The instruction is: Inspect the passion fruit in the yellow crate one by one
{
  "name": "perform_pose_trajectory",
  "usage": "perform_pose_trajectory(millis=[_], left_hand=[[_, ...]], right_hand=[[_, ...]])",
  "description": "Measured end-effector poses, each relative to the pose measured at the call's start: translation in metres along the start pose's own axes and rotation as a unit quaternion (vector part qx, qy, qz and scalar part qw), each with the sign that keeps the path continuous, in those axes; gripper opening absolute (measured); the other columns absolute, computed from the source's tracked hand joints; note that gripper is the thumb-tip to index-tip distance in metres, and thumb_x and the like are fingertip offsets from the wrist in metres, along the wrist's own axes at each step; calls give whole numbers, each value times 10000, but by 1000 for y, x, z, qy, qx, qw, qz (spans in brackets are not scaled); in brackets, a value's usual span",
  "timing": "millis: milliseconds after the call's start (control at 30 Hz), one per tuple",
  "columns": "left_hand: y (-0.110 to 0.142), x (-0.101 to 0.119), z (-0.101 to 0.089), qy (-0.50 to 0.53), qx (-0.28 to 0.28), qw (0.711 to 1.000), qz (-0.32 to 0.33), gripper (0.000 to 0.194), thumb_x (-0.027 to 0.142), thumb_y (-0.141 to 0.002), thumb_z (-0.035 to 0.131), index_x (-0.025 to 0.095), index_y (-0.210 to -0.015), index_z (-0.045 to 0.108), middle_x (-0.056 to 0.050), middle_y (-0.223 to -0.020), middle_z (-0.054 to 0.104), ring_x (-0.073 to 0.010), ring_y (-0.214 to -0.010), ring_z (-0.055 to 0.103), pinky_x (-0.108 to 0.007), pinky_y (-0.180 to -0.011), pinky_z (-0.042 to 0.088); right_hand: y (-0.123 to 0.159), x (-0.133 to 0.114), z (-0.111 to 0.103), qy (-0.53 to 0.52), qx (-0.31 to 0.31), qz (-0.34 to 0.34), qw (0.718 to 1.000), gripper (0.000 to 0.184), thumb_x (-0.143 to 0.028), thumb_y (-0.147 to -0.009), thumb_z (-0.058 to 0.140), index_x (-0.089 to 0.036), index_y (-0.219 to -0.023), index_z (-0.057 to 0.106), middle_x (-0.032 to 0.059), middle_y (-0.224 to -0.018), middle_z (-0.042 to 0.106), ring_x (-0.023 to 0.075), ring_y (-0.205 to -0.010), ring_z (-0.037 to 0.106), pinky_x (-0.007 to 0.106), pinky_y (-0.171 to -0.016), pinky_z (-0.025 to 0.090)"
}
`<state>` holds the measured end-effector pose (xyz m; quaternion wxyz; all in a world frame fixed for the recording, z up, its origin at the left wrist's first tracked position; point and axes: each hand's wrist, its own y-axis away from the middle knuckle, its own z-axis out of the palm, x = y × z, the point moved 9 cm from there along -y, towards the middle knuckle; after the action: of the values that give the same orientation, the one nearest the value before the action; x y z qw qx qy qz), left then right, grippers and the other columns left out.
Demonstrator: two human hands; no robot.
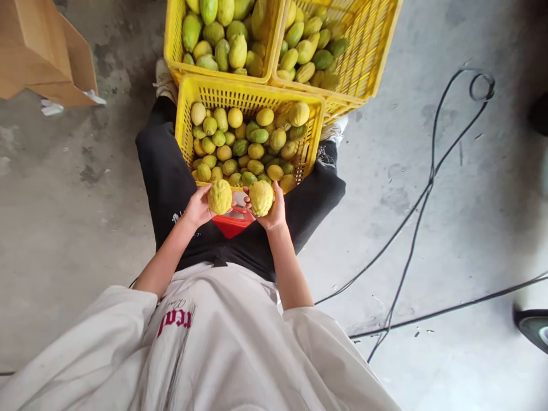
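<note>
My left hand [199, 206] is closed around a bumpy yellow citrus fruit [220, 197], which looks like a rough lemon or citron. A second knobbly yellow citrus fruit [261, 198] sits in my right hand [274, 214], with the fingers curled around its sides and underneath. Both fruits are side by side above my lap, slightly apart. Just beyond them, between my legs, stands a yellow plastic crate [252, 91] holding many round and oval fruits [240, 147] in yellow and green.
Behind the near crate are a left yellow crate [173, 40] and a right yellow crate [377, 45], both with longer green-yellow fruits. A red plastic stool [233, 227] shows under me. A cardboard box [38, 51] stands at left. Black cable [432, 171] loops across the concrete floor [85, 228].
</note>
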<state>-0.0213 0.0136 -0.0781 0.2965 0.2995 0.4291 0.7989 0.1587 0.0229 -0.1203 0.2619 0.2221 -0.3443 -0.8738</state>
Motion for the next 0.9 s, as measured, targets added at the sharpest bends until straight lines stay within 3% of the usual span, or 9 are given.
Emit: perform_pose_trajectory(millis=[100, 200, 267, 367, 467, 567, 633, 767, 900], left_hand=[[-15, 0, -1, -17, 22, 1000, 14, 394, 404, -1206, 510, 164, -1284, 813, -105, -939, 861, -312, -1027, 918, -461, -1025, 763], [-30, 2, -3, -15, 30, 999, 38, 325, 335, -1196, 528, 186, -1226, 815, -29, -794, 788, -233, -791, 864, -389, -968, 759], [-37, 3, -3, -14, 21, 998, 50, 276, 311, -1173, 563, 197, -1170, 814, -22, -801, 797, -202, -692, 818, -334, -844, 749], [-43, 4, -4, -28, 8, 998, 60, 219, 322, -1145, 620, 196, -1102, 795, -46, -852, 829, -194, -654, 794, -298, -714, 708], [-46, 4, -7, -40, 21, 997, 58, 279, 408, -1159, 604, 198, -1097, 777, -58, -829, 818, -229, -702, 820, -327, -736, 722], [-45, 4, -7, -28, 24, 998, 46, 399, 512, -1171, 526, 198, -1171, 772, -83, -854, 830, -312, -890, 892, -402, -815, 765], [-43, 3, -4, -20, 20, 999, 35, 441, 522, -1165, 490, 193, -1264, 767, -98, -917, 856, -356, -1030, 911, -449, -873, 780], [-41, 0, 1, -14, 12, 1000, 21, 448, 445, -1165, 455, 177, -1369, 751, -110, -1006, 884, -363, -1135, 917, -481, -947, 784], [-44, -5, 0, -53, 1, 998, 16, 408, 452, -1149, 557, 164, -1335, 778, -121, -1007, 890, -365, -1095, 923, -494, -961, 785]], right_hand=[[-1, -1, -11, 4, 25, -18, 1000, 483, -662, -1085, 608, -196, -1115, 734, 138, -997, 856, 267, -750, 794, 373, -641, 729], [-10, -5, -14, 18, 33, -41, 998, 397, -580, -1072, 640, -200, -1132, 738, 130, -1020, 862, 292, -891, 846, 399, -761, 762], [-16, -6, -15, 27, 42, -46, 998, 342, -557, -1069, 680, -223, -1119, 733, 97, -980, 854, 288, -903, 849, 413, -798, 772], [-22, 2, -20, 40, 65, -19, 997, 291, -536, -1070, 733, -247, -1095, 729, 42, -847, 806, 254, -771, 808, 381, -718, 765], [-26, 8, -22, 62, 63, 2, 996, 303, -551, -1066, 782, -255, -1090, 720, 18, -812, 783, 228, -705, 779, 316, -622, 724], [-28, 8, -22, 78, 61, 0, 995, 378, -626, -1074, 763, -251, -1070, 708, 47, -896, 814, 230, -749, 796, 296, -620, 704], [-28, 6, -19, 75, 54, -4, 996, 414, -660, -1084, 697, -246, -1091, 720, 84, -991, 845, 283, -897, 842, 363, -719, 747], [-26, 2, -9, 48, 22, -13, 999, 401, -614, -1051, 634, -244, -1175, 726, 111, -1075, 860, 404, -1204, 843, 578, -938, 770], [-24, 3, -12, 57, 42, -10, 997, 335, -550, -1055, 616, -255, -1183, 709, 80, -1001, 832, 390, -1161, 851, 579, -935, 769]])
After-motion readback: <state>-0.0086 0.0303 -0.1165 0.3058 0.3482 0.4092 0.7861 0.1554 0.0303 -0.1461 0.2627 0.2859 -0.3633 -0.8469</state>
